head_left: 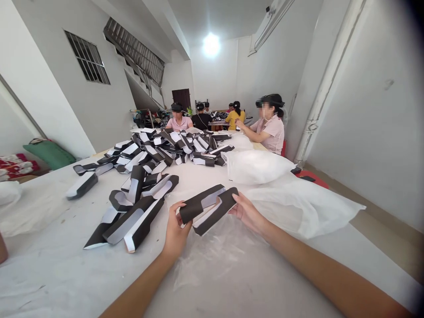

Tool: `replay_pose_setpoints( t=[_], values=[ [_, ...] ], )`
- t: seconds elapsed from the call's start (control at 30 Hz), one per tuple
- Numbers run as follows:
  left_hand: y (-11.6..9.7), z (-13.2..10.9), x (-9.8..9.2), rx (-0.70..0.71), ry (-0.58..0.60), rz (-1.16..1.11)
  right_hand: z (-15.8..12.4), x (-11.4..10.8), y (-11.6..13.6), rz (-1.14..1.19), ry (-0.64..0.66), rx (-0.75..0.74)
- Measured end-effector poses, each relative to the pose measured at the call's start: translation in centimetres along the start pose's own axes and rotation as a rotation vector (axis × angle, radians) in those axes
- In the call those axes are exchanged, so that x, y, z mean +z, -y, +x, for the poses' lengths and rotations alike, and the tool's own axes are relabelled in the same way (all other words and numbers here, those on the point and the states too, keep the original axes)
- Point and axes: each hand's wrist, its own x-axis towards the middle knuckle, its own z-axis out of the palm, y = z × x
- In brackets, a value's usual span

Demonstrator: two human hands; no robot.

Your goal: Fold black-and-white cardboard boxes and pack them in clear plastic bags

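Where both hands meet: black folded carton (216, 214), held above the near middle of the white-covered table (66, 269), its two long parts side by side with grey and white inner faces showing; whether the parts are joined cannot be told
Left hand (177, 229): narrow grip on the left end of the carton, thumb below, fingertips over the top edge
Right hand (247, 212): narrow grip on the far right end of the carton
Under the carton: crumpled clear film (212, 260), spread on the table between the forearms
Right of the carton: puffed white bag (260, 167) on the far side, with a flattened translucent bag (308, 207) nearer, beside the right forearm; both take up the table on that side
Left of the carton: near cluster of black-and-white cartons (132, 216), overlapping at several angles, just beside the left hand; one separate carton (82, 185) lies farther left
Far middle: large heap of cartons (159, 148), piled across the table between the hands and a person in pink (180, 123) at the far side
Far right: second person in a pale pink top (272, 128), seated at the table edge, hands raised
Right edge: red stool (319, 180) beside the table, dark flat object (306, 178) on it
Left floor: green sack (49, 153) near the wall
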Motion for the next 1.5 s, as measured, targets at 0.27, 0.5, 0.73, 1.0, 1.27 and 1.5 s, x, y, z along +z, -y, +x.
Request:
replay_pose_setpoints(
  t=[0.27,0.5,0.73,1.0,1.27,1.5],
  values=[
    [-0.3,-1.1,0.0,0.344,0.343,0.0,-0.8,0.2,-1.1,0.207,0.245,0.126],
    [-0.3,-1.4,-0.3,0.323,0.446,0.095,-0.6,0.2,-1.4,0.24,0.091,0.068],
    [-2.4,-1.4,-0.3,0.373,0.587,0.237,-0.1,-0.1,-1.9,0.249,-0.064,0.13],
    [-2.8,-2.5,0.7,0.157,0.429,0.244,0.1,0.2,-2.4,0.202,-0.11,0.127],
    [-1.7,0.7,-0.4,-0.469,0.057,-0.234,-0.8,-0.5,-2.0,-0.425,-0.079,-0.348],
    [-0.5,1.7,-1.0,-0.693,0.017,-0.407,-3.0,1.3,-0.9,-1.118,0.383,-0.574]
  ],
)
